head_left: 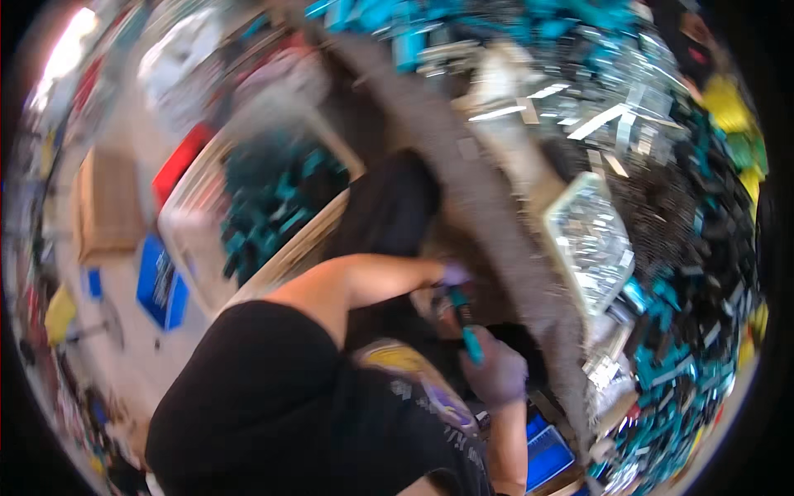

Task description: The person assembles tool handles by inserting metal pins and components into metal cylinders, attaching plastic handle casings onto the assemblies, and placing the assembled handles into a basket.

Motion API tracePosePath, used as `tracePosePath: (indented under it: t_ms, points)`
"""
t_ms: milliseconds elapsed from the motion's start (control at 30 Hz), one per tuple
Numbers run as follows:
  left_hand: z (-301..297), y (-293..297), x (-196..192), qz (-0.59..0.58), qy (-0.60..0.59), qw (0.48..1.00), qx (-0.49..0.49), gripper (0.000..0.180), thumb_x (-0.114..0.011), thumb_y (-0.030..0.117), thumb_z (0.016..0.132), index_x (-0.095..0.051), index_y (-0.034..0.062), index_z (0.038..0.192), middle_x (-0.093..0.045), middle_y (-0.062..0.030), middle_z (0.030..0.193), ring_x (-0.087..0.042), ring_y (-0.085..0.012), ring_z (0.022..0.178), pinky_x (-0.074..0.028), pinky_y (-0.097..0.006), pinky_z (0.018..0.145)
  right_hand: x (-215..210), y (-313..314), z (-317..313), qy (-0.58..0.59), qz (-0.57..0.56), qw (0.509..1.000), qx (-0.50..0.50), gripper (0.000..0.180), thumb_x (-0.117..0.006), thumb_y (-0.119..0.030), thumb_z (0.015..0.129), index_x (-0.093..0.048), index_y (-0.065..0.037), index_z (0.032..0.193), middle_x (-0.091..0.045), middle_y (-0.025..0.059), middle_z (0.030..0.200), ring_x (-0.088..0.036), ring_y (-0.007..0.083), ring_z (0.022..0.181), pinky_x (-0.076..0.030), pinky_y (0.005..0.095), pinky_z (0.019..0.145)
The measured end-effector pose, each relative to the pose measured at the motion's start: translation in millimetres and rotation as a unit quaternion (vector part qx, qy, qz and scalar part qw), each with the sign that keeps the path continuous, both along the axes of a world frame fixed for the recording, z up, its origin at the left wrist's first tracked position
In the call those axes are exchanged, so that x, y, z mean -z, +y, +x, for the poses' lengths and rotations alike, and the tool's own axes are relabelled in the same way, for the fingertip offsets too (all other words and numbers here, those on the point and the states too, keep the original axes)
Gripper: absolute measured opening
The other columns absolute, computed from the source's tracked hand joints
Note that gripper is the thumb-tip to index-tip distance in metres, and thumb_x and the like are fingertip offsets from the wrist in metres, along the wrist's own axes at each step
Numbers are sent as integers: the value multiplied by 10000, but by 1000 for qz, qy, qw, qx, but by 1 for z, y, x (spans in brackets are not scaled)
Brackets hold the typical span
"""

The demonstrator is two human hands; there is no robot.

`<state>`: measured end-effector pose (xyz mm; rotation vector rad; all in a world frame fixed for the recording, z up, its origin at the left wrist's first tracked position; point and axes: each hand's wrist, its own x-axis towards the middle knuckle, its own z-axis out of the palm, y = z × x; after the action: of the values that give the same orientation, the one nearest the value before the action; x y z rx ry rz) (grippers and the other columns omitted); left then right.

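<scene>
A slim teal-and-black piece (463, 314), like a tool handle, is between my hands in front of my body; motion blur hides its exact kind. My right hand (495, 372), in a thin greyish-purple glove, is closed around its lower teal end. At the upper end, the gloved fingers of my left hand (452, 275) are closed on it, though they are small and smeared. Right of my hands runs the brown cloth-covered edge (529, 248) of a work table. On it stands a pale tray (589, 240) of shiny silver metal pieces.
Loose teal parts (670, 364), black parts (728, 248) and silver strips (620, 116) heap over the table. At my left is a large whitish crate (194, 219) of teal and black pieces. Beyond it are a red bin (178, 165), a blue bin (160, 285) and a cardboard box (107, 207). Another blue tray (548, 456) lies near my right forearm.
</scene>
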<state>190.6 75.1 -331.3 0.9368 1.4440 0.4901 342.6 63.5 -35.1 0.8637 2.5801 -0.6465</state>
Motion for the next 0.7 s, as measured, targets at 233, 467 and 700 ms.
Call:
tracePosePath:
  t_ms: [233,467,700]
  points:
    - [-79,-11,-133,85,-338,715,-607,269,-507,156,863,-546,91,1122,-610,-103,844,-599,-290,622,-529,-453,606,42,-21,40,267,-720,258,586,426,-643,-415,856,-531,-55,1055,-553,31,754,-547,137,628,-480,273,604]
    - [-136,-69,-207,164,-459,535,-690,198,-576,276,880,-520,86,888,-517,-65,694,-530,-220,543,-548,-455,585,38,-72,-62,395,-560,565,460,465,-595,-433,859,-499,-59,1120,-543,56,792,-508,145,592,-461,270,552]
    - [-181,-184,-204,170,-454,581,-654,186,-665,178,842,-557,63,939,-592,-77,817,-613,-232,693,-571,-407,649,49,-94,-158,362,-309,878,53,565,-643,-335,867,-460,1,1283,-579,147,1107,-605,199,929,-474,304,857]
